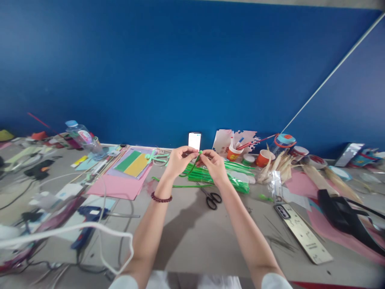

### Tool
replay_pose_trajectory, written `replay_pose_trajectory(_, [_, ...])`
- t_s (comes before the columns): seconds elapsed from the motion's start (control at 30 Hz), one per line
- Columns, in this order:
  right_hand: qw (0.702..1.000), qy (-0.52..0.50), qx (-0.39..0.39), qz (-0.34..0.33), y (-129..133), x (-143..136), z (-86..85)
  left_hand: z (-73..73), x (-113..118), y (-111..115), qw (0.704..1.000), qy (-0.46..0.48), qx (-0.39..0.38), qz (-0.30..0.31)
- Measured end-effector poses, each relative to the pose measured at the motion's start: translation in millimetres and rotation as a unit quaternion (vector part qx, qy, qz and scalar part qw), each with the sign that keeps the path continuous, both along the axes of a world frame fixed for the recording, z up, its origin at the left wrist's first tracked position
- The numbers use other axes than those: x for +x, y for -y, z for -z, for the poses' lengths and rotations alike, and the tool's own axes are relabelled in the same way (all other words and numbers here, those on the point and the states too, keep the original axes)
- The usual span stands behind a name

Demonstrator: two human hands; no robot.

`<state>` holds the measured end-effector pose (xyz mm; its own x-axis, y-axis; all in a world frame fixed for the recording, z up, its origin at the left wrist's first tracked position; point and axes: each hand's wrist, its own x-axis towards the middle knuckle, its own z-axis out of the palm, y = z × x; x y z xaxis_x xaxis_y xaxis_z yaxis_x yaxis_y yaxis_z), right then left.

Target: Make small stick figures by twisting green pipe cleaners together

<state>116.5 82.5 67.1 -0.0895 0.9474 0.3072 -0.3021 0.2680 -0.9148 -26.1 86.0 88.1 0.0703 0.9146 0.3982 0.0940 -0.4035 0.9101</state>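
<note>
Both hands meet above the middle of the table, fingertips pinched on a green pipe cleaner point(195, 163) that is bent near its top. My left hand point(179, 159), with a dark bead bracelet on its wrist, grips it from the left. From the other side, my right hand point(214, 163) pinches it close to the bend. Below the hands lies a bundle of green pipe cleaners point(237, 184), partly in clear wrapping. A single green pipe cleaner point(192, 186) rests in front of it. Black-handled scissors point(212, 200) lie just under my right hand, blades partly hidden.
A lit phone point(194, 141) leans on the blue wall. Coloured sheets point(120, 184) and a glue gun point(90, 214) with cables lie left. An orange paper cup point(234, 152) with pens, dried husks point(278, 166) and a phone point(303, 233) are right.
</note>
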Motion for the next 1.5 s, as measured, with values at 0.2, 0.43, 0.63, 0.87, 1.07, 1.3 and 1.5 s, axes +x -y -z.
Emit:
replay_pose_trajectory(0.2, [1.0,0.01,0.015,0.019,2.5,-1.9,-0.7,1.8,1.5,-3.2,0.996,0.065,-0.036,0.047])
replay_pose_trajectory(0.43, [0.999,0.016,0.03,0.035,4.6,-1.9,-2.5,0.6,3.6,-2.5,0.992,0.095,-0.062,0.053])
replay_pose_trajectory(0.63, [0.999,0.012,0.029,0.034,5.6,-2.7,-2.3,-1.2,1.0,-1.9,0.993,0.083,-0.061,0.061])
replay_pose_trajectory(0.87, [0.998,0.019,0.049,0.024,6.2,-3.4,-1.8,1.2,-0.3,-3.4,0.991,0.086,-0.058,0.089])
replay_pose_trajectory(1.07, [0.998,0.021,0.04,0.04,8.2,-5.9,-3.5,2.0,-2.5,-4.0,0.987,0.097,-0.071,0.109])
replay_pose_trajectory(1.3, [0.996,0.021,0.069,0.06,8.9,-4.4,-2.4,2.6,-0.8,-2.5,0.985,0.105,-0.083,0.108])
replay_pose_trajectory(1.5, [0.985,0.078,0.113,0.1,8.8,-0.5,-2.9,5.8,0.3,-3.0,0.981,0.104,-0.095,0.132])
